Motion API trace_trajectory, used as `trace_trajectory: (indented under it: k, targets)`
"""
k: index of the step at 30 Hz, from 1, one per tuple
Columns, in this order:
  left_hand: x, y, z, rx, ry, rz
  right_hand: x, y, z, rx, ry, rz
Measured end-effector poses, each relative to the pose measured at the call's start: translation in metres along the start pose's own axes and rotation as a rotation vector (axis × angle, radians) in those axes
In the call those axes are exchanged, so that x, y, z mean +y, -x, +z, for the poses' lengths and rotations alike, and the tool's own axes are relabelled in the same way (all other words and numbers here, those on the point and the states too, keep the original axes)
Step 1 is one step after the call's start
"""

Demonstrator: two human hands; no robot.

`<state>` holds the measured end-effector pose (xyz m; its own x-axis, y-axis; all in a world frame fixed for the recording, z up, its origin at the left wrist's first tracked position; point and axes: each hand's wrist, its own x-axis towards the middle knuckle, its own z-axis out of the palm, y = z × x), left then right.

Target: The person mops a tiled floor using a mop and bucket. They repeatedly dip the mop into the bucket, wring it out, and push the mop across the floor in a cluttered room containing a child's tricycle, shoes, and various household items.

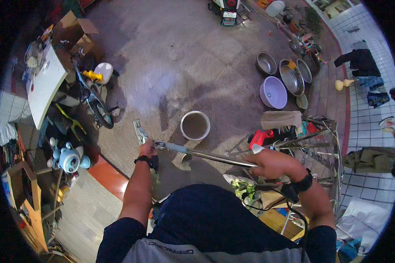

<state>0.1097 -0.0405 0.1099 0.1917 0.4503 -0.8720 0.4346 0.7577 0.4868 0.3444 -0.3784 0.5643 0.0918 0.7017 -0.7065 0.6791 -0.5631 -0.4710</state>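
A long-handled cleaning tool, apparently a mop, lies slantwise across my front; its shiny metal pole [217,157] has a grey sleeve near the left end. My left hand [147,149] grips it beside its grey head [139,131], whose exact build is hard to make out. Towards the other end of the pole, my right hand [271,162] is closed around the metal. Just beyond the pole stands a round, white-rimmed bucket [195,125] on the floor, holding murky brownish liquid. Neither hand touches the bucket.
A child's bicycle [97,105] and a blue toy [69,160] stand left. On the right are a purple basin [273,92], several metal basins [292,77] and a metal rack [316,144]. Further off are a parked scooter [228,11] and a cardboard box [69,29].
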Motion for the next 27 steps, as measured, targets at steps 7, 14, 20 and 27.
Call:
trace_trajectory:
  k: [7, 14, 20, 27]
  targets:
    - [0.039, -0.031, 0.024, -0.159, 0.033, -0.142, -0.043, 0.024, 0.010, 0.057, -0.304, 0.263]
    - [0.072, -0.057, 0.055, -0.433, -0.618, -0.019, -0.122, 0.071, 0.042, 0.109, -0.690, 0.555]
    - [0.098, 0.002, 0.128, -0.602, -0.710, 0.309, -0.193, 0.108, 0.133, 0.331, -1.418, 0.909]
    - [0.080, 0.032, 0.189, -0.913, -0.851, 0.253, -0.262, 0.072, 0.214, 0.650, -1.736, 1.045]
